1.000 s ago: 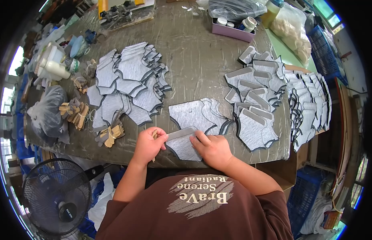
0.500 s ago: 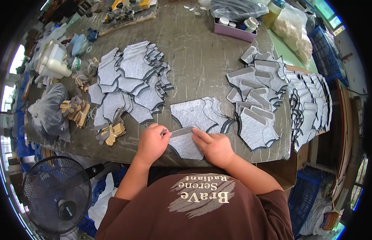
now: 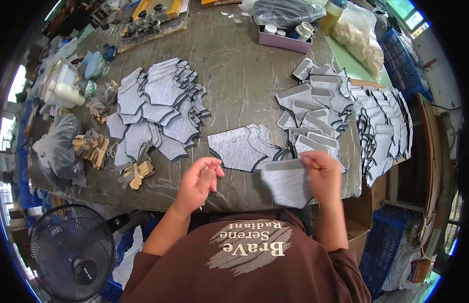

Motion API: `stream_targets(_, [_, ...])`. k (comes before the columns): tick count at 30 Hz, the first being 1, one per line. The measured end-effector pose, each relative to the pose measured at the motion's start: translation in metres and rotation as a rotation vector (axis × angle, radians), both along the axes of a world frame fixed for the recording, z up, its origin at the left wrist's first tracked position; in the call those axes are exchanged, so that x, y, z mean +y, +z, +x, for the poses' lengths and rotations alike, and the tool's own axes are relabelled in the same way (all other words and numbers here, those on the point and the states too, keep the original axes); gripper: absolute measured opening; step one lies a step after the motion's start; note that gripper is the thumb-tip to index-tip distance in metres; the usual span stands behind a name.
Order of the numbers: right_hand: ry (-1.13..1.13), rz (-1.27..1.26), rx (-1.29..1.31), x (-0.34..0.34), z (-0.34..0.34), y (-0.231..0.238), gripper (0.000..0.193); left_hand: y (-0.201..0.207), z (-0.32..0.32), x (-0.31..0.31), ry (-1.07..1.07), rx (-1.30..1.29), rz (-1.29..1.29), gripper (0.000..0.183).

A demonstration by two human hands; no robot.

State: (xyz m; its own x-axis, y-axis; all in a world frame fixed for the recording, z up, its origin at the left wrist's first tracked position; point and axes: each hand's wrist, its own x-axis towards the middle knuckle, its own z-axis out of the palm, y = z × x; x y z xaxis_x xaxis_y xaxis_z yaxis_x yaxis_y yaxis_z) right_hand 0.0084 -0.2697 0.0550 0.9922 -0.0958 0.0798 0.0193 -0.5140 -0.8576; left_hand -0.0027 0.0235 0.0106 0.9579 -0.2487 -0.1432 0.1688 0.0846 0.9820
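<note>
My right hand (image 3: pixel 326 177) pinches a light-grey, dark-edged cut panel (image 3: pixel 285 183) by its upper corner, with a darker grey strip along its top edge. The panel hangs over the front edge of the worktable, slightly blurred. A bit of tan shows at those fingertips. Left of it, my left hand (image 3: pixel 198 183) is curled closed around a thin piece whose pale end pokes out below; its kind is mostly hidden. Just beyond my hands, a few overlapping plain panels (image 3: pixel 237 147) lie on the table. To the right, panels with darker strips (image 3: pixel 315 121) are piled.
A large heap of plain panels (image 3: pixel 166 88) covers the left side. Bundled tan and grey strips (image 3: pixel 138 171) lie near it, beside a plastic bag (image 3: pixel 60 149). More panels (image 3: pixel 383 126) stack at far right. A purple box (image 3: pixel 285 41) stands at the back; a fan (image 3: pixel 73 252) stands lower left.
My right hand has lifted the panel off the table and carried it right. My left hand has let go of the panel's edge and stays to the left. The view has shifted slightly.
</note>
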Motion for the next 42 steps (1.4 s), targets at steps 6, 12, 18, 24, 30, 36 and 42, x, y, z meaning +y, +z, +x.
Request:
stream_targets(6, [-0.061, -0.201, -0.220, -0.017, 0.009, 0.014, 0.022, 0.003, 0.009, -0.025, -0.186, 0.098, -0.332, 0.094])
stream_targets(12, [0.027, -0.454, -0.363, 0.035, 0.024, -0.016, 0.023, 0.014, 0.014, -0.046, -0.289, -0.017, -0.122, 0.099])
stream_targets(18, [0.046, -0.478, -0.470, -0.004, 0.028, -0.014, 0.017, -0.001, 0.021, -0.032, -0.099, -0.308, 0.458, 0.052])
stream_targets(24, [0.245, -0.493, -0.530, -0.022, 0.042, -0.029, 0.016, 0.013, 0.048, -0.047, -0.266, -0.469, 0.943, 0.058])
stream_targets(30, [-0.086, -0.445, -0.681, -0.020, 0.053, -0.015, 0.009, 0.009, 0.028, -0.048, -0.403, -0.479, 1.045, 0.063])
stream_targets(36, [-0.287, -0.497, -0.157, -0.033, 0.037, 0.004, 0.023, -0.006, 0.004, -0.041, -0.255, -0.460, 0.808, 0.049])
stream_targets(42, [-0.501, -0.503, -0.161, -0.059, 0.032, -0.040, 0.024, -0.012, 0.011, -0.036, 0.007, -0.311, 0.398, 0.032])
